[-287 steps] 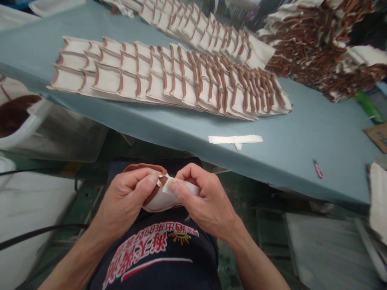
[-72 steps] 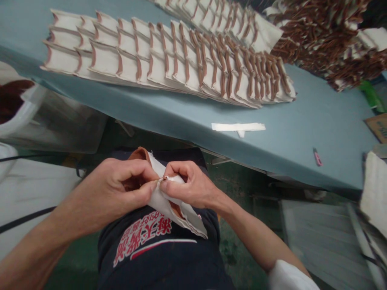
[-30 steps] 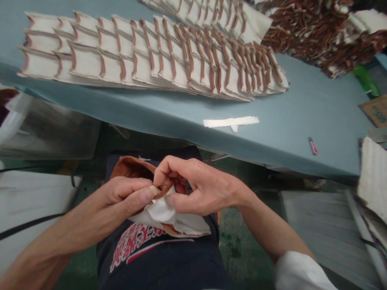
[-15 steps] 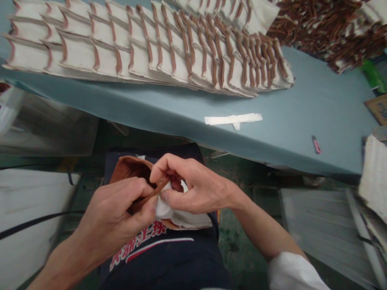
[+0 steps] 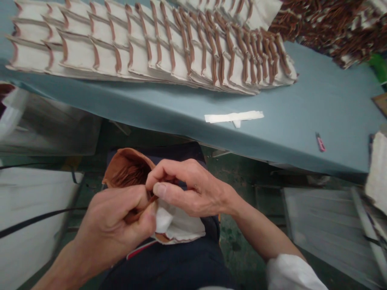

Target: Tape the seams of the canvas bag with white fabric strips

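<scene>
Over my lap I hold a brown leather piece with a white fabric lining point(image 5: 177, 223). Its brown side point(image 5: 127, 171) curls up behind my fingers. My left hand point(image 5: 116, 223) is closed, thumb pressing the brown edge. My right hand point(image 5: 187, 189) pinches the same edge from the right, fingers bent together. The two thumbs almost touch. White lining hangs below my right hand.
A blue-grey table point(image 5: 302, 112) stands in front of me. Overlapping rows of white pieces with brown trim point(image 5: 151, 48) cover its far half, and a loose heap point(image 5: 332, 24) lies at the back right. A white strip point(image 5: 234, 117) and a small pink cutter point(image 5: 319, 141) lie near the edge.
Both hands have kept hold of the piece and worked along its edge. The brown side has turned up more, and my left hand has slid lower and nearer.
</scene>
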{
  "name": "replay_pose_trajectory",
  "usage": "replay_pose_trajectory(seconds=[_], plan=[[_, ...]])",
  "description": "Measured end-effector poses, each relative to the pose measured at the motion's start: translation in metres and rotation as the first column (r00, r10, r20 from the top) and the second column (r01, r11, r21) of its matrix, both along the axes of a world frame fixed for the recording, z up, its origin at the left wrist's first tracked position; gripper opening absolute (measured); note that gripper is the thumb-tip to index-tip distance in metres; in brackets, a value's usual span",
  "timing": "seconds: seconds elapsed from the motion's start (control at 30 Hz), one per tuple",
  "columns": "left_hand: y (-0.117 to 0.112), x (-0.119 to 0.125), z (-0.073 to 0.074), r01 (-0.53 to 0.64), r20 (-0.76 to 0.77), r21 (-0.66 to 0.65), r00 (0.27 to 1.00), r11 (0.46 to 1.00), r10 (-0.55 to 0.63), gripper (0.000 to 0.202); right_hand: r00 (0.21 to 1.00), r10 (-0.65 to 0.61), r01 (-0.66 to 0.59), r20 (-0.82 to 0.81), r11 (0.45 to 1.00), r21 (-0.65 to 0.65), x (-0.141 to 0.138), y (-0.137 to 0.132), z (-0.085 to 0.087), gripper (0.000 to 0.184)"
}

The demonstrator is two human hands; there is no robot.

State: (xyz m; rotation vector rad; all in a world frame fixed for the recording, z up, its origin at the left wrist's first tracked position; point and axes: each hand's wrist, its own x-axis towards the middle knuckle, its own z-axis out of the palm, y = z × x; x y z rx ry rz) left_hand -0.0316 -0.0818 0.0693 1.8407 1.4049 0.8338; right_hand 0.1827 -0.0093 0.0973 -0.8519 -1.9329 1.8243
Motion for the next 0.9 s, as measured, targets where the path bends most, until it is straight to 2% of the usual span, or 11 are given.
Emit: replay_pose_trajectory(seconds=[0.1,0.17,0.23,0.33,0.43,0.5,0.57,0.67,0.73,0.8,0.9], plan=[[0.005,0.005,-0.001,-0.022,0.022,0.054,1.000,0.998,0.021,0.039,0.994,-0.105,0.107,-0.032,0.991,0.082,-0.004,-0.003,-0.010,0.014],[0.006,0.005,-0.005,-0.002,0.084,-0.053,0.996,0.999,0.007,0.042,0.982,-0.157,0.166,-0.103,0.983,0.079,-0.005,-0.004,-0.017,0.018],[0.004,0.003,-0.010,0.065,0.160,-0.170,0.986,0.983,-0.038,0.041,0.967,-0.181,0.193,-0.180,0.980,0.051,-0.003,-0.003,-0.022,0.023],[-0.005,0.003,-0.011,0.161,0.208,-0.226,0.971,0.961,-0.114,0.038,0.978,-0.114,0.123,-0.175,0.991,0.047,0.002,0.000,-0.026,0.037],[-0.012,0.002,-0.005,0.172,0.194,-0.121,0.970,0.978,-0.147,0.040,0.998,0.010,-0.001,-0.060,0.989,0.146,0.005,0.007,-0.036,0.046],[-0.010,-0.004,-0.004,0.134,0.248,-0.090,0.963,0.987,-0.108,0.045,1.000,0.017,-0.012,-0.020,0.973,0.232,0.006,0.015,-0.046,0.052],[-0.003,-0.014,-0.005,0.070,0.371,-0.173,0.928,0.982,-0.001,0.052,0.999,-0.030,0.041,-0.041,0.945,0.326,0.006,0.023,-0.053,0.054],[0.012,-0.031,-0.006,-0.025,0.498,-0.354,0.841,0.935,0.211,0.061,0.977,-0.150,0.205,-0.153,0.862,0.464,0.005,0.027,-0.048,0.043],[0.021,-0.037,-0.001,-0.057,0.510,-0.387,0.818,0.920,0.265,0.062,0.950,-0.212,0.297,-0.231,0.842,0.451,0.004,0.023,-0.037,0.038],[0.026,-0.037,0.006,-0.047,0.503,-0.341,0.834,0.939,0.225,0.063,0.945,-0.196,0.283,-0.261,0.889,0.360,0.001,0.014,-0.027,0.038],[0.029,-0.033,0.013,-0.001,0.477,-0.234,0.871,0.972,0.116,0.067,0.965,-0.096,0.165,-0.245,0.947,0.275,-0.008,0.004,-0.020,0.036]])
